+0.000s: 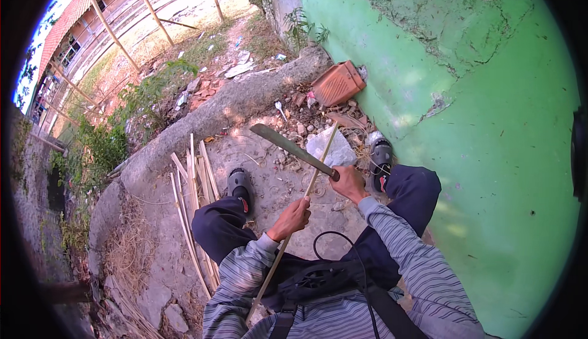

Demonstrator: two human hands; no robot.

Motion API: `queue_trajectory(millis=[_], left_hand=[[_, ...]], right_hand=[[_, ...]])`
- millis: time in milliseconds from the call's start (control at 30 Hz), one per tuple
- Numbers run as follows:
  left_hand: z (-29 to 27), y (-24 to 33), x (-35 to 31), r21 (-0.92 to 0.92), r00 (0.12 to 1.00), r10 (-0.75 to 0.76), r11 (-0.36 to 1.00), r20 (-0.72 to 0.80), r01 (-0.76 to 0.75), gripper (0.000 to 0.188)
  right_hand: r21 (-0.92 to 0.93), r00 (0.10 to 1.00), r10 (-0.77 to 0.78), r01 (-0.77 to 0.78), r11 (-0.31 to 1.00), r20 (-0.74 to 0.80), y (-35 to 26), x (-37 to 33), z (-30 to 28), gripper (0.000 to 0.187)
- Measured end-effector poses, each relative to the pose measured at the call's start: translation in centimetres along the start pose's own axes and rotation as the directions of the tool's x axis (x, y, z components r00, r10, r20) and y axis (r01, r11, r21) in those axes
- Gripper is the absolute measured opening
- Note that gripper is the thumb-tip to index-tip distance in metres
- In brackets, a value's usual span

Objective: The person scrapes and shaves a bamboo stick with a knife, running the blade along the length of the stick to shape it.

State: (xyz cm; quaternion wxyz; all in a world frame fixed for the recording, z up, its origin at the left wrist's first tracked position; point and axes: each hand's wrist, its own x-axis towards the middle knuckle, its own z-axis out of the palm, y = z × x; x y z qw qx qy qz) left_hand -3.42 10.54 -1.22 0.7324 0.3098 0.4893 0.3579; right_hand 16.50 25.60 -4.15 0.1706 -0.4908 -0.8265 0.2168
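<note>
My right hand (348,184) is closed round the handle of a machete (286,146), whose long dark blade points to the upper left. A thin bamboo strip (318,170) runs slantwise between my legs, and my left hand (292,219) grips it about midway. The blade crosses over the strip just ahead of my hands. The strip's lower end passes beside my left forearm toward my body. Its far tip lies in front of a pale stone block (331,147) on the ground.
Several split bamboo strips (195,182) lie beside my left foot. A green wall (484,173) rises close on my right, with an orange roof tile (339,84) leaning near it. Rubble and a low curved concrete edge (202,118) lie ahead. A black cable (334,233) loops over my lap.
</note>
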Motion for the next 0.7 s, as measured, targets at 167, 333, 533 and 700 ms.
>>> queue_trajectory(millis=[167,333,533,700], left_hand=[[0.1,0.2,-0.2,0.065,0.997,-0.065,0.996,-0.031,0.067,0.039],[0.5,0.6,-1.1,0.003,0.997,-0.066,0.998,-0.04,0.066,0.037],[0.7,-0.5,-1.3,0.03,0.992,-0.1,0.994,-0.074,0.102,0.037],[-0.3,-2.0,-0.6,0.191,0.997,0.023,0.981,-0.067,-0.01,0.04]], right_hand=[[0.062,0.999,0.034,-0.032,0.998,-0.038,1.0,-0.1,0.4,0.02],[0.035,1.0,-0.004,0.005,0.999,-0.026,0.4,-0.4,-0.6,0.022],[0.074,0.998,0.064,-0.063,0.995,-0.016,1.5,-1.2,0.4,0.02],[0.072,0.996,-0.065,0.061,0.996,0.052,2.2,-1.3,0.3,0.019]])
